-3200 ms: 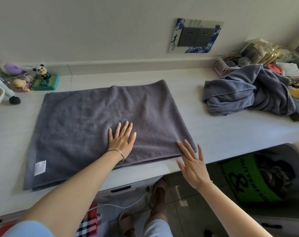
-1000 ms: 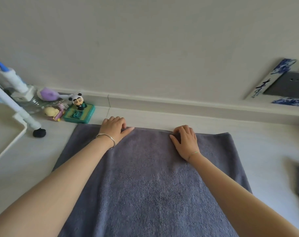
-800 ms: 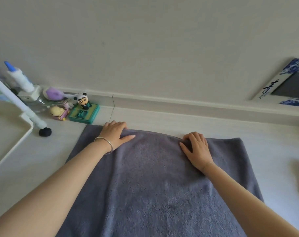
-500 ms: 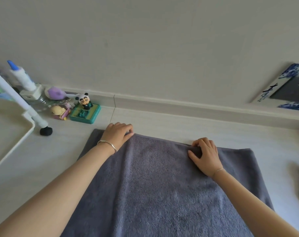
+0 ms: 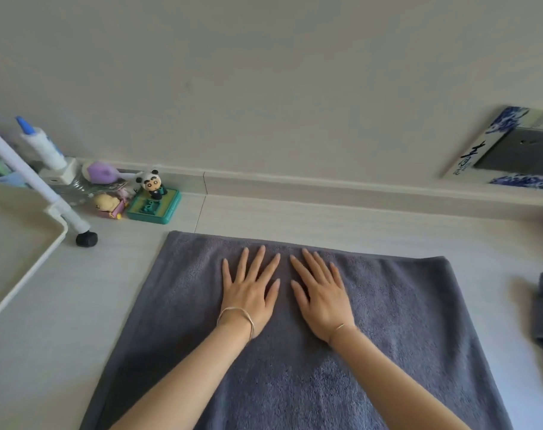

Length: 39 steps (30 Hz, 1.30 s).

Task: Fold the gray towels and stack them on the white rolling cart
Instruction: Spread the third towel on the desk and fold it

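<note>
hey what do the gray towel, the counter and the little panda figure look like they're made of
Gray towel: looks like terry cloth, soft and matte, with a fuzzy nap. Counter: pale, hard, smooth surface with faint streaks and a seam line; laminate or stone, cannot tell which. Panda figure: probably molded plastic, slightly glossy, standing on a green studded base.
</note>
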Motion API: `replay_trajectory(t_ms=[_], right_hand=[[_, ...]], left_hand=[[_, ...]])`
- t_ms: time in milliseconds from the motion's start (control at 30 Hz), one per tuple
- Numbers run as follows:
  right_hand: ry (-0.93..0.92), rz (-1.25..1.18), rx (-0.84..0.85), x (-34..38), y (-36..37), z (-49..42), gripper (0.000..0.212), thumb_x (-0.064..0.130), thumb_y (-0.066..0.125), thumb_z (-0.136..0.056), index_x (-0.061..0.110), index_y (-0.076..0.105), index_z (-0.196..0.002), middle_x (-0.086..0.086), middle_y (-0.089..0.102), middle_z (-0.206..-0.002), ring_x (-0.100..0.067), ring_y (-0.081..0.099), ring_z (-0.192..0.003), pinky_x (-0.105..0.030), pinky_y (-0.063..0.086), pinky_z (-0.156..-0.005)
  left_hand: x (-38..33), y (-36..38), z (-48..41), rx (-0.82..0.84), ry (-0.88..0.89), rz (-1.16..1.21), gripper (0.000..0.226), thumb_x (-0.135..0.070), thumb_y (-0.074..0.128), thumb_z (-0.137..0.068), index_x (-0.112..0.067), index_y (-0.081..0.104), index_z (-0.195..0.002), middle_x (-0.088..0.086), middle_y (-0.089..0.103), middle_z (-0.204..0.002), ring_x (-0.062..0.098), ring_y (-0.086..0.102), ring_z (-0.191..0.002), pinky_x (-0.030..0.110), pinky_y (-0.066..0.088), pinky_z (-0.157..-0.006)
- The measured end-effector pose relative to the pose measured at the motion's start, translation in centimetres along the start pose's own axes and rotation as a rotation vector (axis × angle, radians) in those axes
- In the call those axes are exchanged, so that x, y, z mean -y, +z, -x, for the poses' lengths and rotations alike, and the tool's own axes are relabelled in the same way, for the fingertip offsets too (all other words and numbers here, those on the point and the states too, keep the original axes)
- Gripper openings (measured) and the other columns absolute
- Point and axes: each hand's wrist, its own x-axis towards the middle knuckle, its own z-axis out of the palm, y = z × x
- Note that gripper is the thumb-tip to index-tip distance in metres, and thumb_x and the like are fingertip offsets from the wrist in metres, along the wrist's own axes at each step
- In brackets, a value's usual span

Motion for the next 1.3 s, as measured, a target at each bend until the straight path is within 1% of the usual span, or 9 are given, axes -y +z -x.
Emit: replay_trajectory(t_ms=[100,300,400,567,700,867,1033,1167,1300], right_hand=[[0.079,0.044,0.024,-3.8,-1.4,0.6,0.063,0.06,0.008,-0.089,0.038,0.019,-0.148,0.01,0.013,-0.157,-0.011,0.007,-0.146,-0.028,-0.006,-0.117],[0.451,0.096,0.068,-13.1,-5.4,3.7,0.06,0.055,0.014,-0.096,0.03,0.01,-0.151,0.006,0.003,-0.159,-0.013,-0.002,-0.147,-0.037,-0.003,-0.119],[0.42,0.086,0.004,-12.8,-6.6,5.3,0.066,0.057,0.009,-0.094,0.024,0.008,-0.151,0.006,0.001,-0.159,-0.012,-0.004,-0.146,-0.034,-0.008,-0.119],[0.167,0.048,0.089,-8.1,-5.0,10.7,0.075,0.07,-0.018,-0.08,0.039,0.0,-0.145,0.015,-0.009,-0.153,-0.007,-0.013,-0.144,-0.026,-0.019,-0.114],[0.314,0.064,0.039,-13.0,-5.9,13.8,0.069,0.067,-0.003,-0.084,0.041,0.003,-0.147,0.018,-0.007,-0.153,-0.006,-0.008,-0.144,-0.027,-0.009,-0.117],[0.569,0.066,0.1,-18.9,-8.0,17.0,0.061,0.059,0.008,-0.095,0.032,0.002,-0.15,0.009,-0.005,-0.159,-0.011,-0.01,-0.145,-0.035,-0.006,-0.119],[0.451,-0.016,-0.09,-12.2,-7.4,19.1,0.068,0.058,0.004,-0.088,0.025,-0.001,-0.147,0.012,-0.006,-0.154,-0.008,-0.007,-0.144,-0.027,-0.01,-0.117],[0.308,-0.032,-0.056,-5.0,-4.1,21.9,0.06,0.052,0.008,-0.097,0.022,0.018,-0.149,0.008,0.007,-0.155,-0.013,0.003,-0.145,-0.026,-0.011,-0.116],[0.315,-0.01,-0.042,-4.0,-3.4,24.5,0.056,0.054,0.01,-0.097,0.036,0.013,-0.149,0.012,0.002,-0.156,-0.01,-0.004,-0.145,-0.03,-0.011,-0.117]], left_hand=[[0.1,0.3,0.3,-0.026,-0.051,0.006,0.072,-0.056,-0.017,-0.076,-0.043,-0.008,-0.146,-0.009,-0.012,-0.157,0.024,-0.012,-0.145,0.057,-0.011,-0.11],[-1.0,-0.6,0.6,0.053,-0.13,-0.013,0.082,-0.054,-0.026,-0.067,-0.037,-0.014,-0.146,-0.004,-0.015,-0.157,0.028,-0.013,-0.145,0.061,-0.008,-0.11],[-4.1,-0.6,2.0,0.033,-0.074,0.019,0.079,-0.054,-0.025,-0.071,-0.032,-0.015,-0.146,-0.002,-0.013,-0.158,0.029,-0.011,-0.145,0.057,-0.015,-0.109],[-12.1,1.9,7.0,0.064,0.172,0.057,0.058,-0.051,0.007,-0.097,-0.03,0.037,-0.141,0.0,0.042,-0.146,0.032,0.041,-0.132,0.061,0.016,-0.102],[-12.7,3.0,7.2,-0.005,0.175,-0.007,0.055,-0.052,0.026,-0.091,-0.032,0.039,-0.14,-0.001,0.044,-0.145,0.032,0.041,-0.132,0.062,0.016,-0.102],[-13.0,2.7,7.3,0.03,0.147,-0.025,0.056,-0.05,0.011,-0.096,-0.031,0.043,-0.138,0.0,0.047,-0.142,0.032,0.046,-0.129,0.064,0.021,-0.106],[-13.6,2.8,10.5,0.008,0.169,0.005,0.059,-0.049,0.004,-0.098,-0.028,0.04,-0.139,0.001,0.047,-0.143,0.032,0.045,-0.13,0.062,0.021,-0.107],[-14.4,3.6,15.5,0.05,0.236,0.012,0.057,-0.048,0.003,-0.098,-0.027,0.034,-0.141,0.001,0.044,-0.145,0.031,0.041,-0.133,0.06,0.018,-0.102],[-13.9,3.9,17.1,0.033,0.233,-0.025,0.054,-0.048,0.017,-0.095,-0.027,0.036,-0.142,0.001,0.042,-0.146,0.031,0.041,-0.133,0.061,0.017,-0.103]])
